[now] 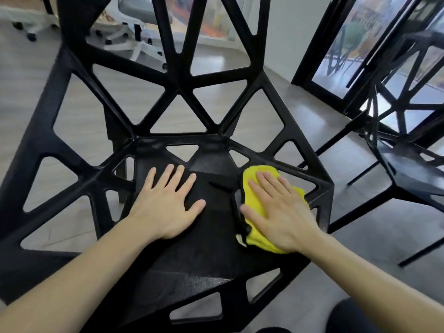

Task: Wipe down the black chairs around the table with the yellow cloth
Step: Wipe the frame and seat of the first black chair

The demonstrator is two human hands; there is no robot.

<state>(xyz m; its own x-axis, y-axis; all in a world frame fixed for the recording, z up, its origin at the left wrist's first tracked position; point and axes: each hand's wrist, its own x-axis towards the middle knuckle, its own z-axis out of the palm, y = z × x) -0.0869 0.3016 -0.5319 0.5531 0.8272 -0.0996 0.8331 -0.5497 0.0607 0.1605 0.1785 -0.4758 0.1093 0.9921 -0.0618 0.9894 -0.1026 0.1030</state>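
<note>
Pressing flat with straight, spread fingers, the right hand holds the yellow cloth against the seat of the black chair, near its right edge. Cloth shows beyond the fingertips and under the palm. Well to the left of that hand, the left hand rests on the bare seat, palm down, fingers spread. Farther right stands a second chair.

Left hand, right hand: flat, palms down.
</note>
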